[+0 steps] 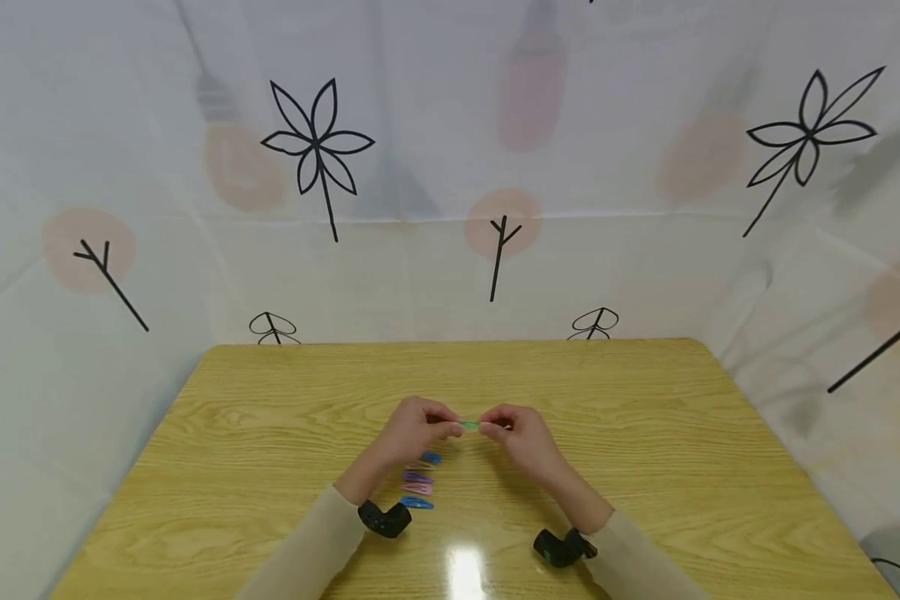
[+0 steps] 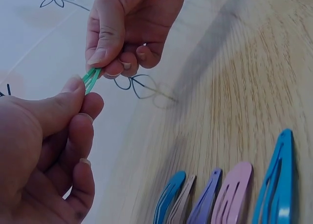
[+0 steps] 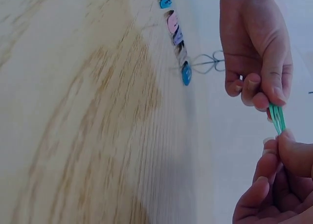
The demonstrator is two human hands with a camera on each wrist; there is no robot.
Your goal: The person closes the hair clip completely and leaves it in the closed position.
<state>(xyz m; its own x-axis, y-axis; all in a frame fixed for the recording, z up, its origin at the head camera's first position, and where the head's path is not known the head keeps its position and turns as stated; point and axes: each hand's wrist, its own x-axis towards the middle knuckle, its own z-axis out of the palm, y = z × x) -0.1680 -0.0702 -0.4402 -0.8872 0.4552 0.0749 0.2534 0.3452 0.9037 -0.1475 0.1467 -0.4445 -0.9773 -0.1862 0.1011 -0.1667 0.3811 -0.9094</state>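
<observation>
A green snap hair clip [image 1: 469, 425] is stretched between my two hands above the table. My left hand [image 1: 411, 429] pinches one end of it between thumb and forefinger. The other end is pinched by my right hand [image 1: 523, 440]. In the left wrist view the slotted middle of the green clip [image 2: 90, 79] shows between the fingertips; both its ends are covered. Below my left hand lies a column of snap clips: a blue clip [image 1: 431, 457], a beige one partly hidden, a purple clip [image 1: 417, 477], a pink clip [image 1: 417, 489] and another blue clip [image 1: 417, 502].
The wood-grain table [image 1: 645, 433] stretches out on both sides of the hands. A white cloth [image 1: 420, 275] printed with flowers and twigs hangs behind and beside it. Each wrist wears a black camera mount [image 1: 385, 520]. Light glares off the table's near part.
</observation>
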